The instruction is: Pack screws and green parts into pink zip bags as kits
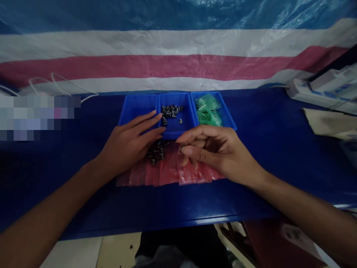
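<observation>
My left hand (128, 145) is open, palm down, its fingers stretched over the front of the left blue tray (139, 102) and the edge of the middle blue tray (178, 134). Several small dark screws (170, 111) lie inside the middle tray, one apart from the pile. Just below my left fingertips, more dark screws (156, 152) rest on a row of overlapping red plastic bags (167, 173). My right hand (220, 152) hovers over the bags, thumb and fingers curled around what looks like a small screw (182, 147), mostly hidden by the fingertips.
Green plastic bags (208, 109) fill the right blue tray (228, 119). A white power strip (304, 93) and brown cardboard (329, 123) are at the right of the blue table (167, 208). White cables (60, 83) lie at the back left, before a striped sheet (178, 67).
</observation>
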{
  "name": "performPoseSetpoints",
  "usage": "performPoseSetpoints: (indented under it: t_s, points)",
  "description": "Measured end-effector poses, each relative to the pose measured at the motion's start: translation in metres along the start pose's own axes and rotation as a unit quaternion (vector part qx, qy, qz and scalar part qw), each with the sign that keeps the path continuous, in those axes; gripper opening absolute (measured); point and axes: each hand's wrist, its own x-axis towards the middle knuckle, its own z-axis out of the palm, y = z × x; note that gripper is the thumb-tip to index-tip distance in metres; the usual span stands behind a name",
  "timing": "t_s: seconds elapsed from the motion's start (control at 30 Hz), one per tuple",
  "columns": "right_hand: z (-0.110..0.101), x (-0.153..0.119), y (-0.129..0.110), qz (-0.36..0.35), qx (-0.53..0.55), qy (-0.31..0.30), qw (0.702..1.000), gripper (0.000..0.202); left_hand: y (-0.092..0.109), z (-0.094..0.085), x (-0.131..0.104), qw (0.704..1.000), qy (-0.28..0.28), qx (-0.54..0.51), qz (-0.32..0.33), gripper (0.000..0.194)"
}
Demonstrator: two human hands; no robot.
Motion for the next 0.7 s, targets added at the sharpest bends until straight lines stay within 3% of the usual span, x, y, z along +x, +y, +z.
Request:
performPoseSetpoints:
  t_s: [0.2, 0.27, 0.4, 0.47, 0.6, 0.7]
  points:
    - [-0.0022, 0.0012, -0.0008, -0.029, 0.014, 0.031, 0.999, 0.014, 0.0008, -0.0002, 0.0009, 1.0, 0.002, -0.003, -0.004, 0.029]
    - [-0.002, 0.001, -0.0027, -0.024, 0.02, 0.017, 0.999, 0.014, 0.0012, -0.0003, 0.0015, 1.0, 0.006, 0.007, 0.004, 0.029]
    - [-0.0039, 0.0011, -0.0027, 0.092, 0.068, -0.075, 0.991, 0.022, 0.0017, -0.0006, 0.0023, 1.0, 0.016, 0.018, 0.012, 0.028]
    - [-0.0062, 0.0022, -0.0006, 0.127, 0.063, -0.07, 0.987, 0.027, 0.0019, -0.0011, 0.0026, 1.0, 0.02, 0.02, 0.014, 0.027]
    - [-0.0091, 0.0033, 0.0011, -0.006, 0.02, 0.073, 0.997, 0.023, 0.0029, -0.0028, 0.0033, 0.999, 0.026, 0.028, 0.024, 0.029]
    - [-0.0062, -0.0001, 0.0024, -0.13, -0.164, 0.088, 0.974, 0.018, 0.003, -0.0033, 0.0029, 0.999, 0.019, 0.028, 0.026, 0.03]
